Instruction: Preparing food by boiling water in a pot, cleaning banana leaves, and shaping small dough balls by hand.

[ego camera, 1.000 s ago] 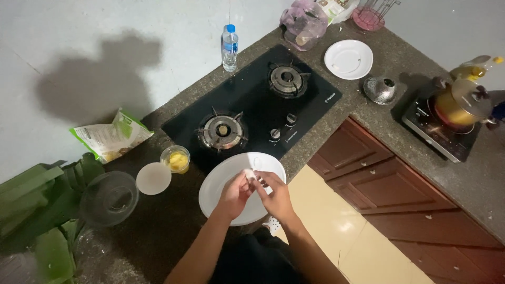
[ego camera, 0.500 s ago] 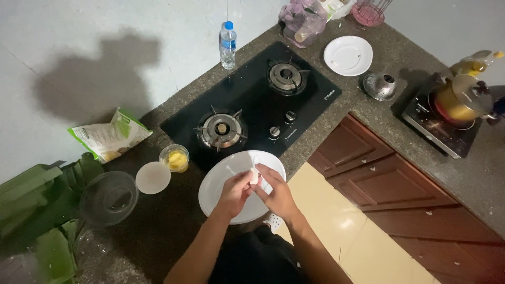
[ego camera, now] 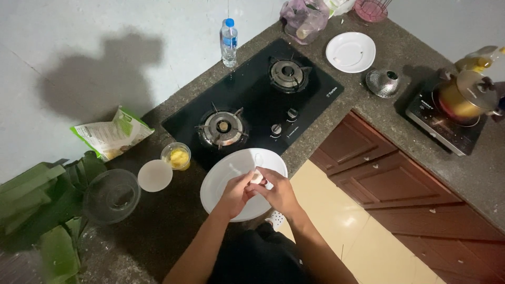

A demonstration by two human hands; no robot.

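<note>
Both hands meet over a white plate (ego camera: 221, 181) on the counter (ego camera: 158, 231). The left hand (ego camera: 235, 193) and right hand (ego camera: 279, 190) pinch a small pale lump (ego camera: 256, 177) between their closed fingertips, just above the plate.

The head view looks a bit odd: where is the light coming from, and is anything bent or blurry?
In the head view, a big soft shadow falls on the wall, so light comes from behind the person; the counter edges bow, a wide-lens distortion; the left hand and right hand over the white plate are slightly soft; the leaves sit dim.
</note>
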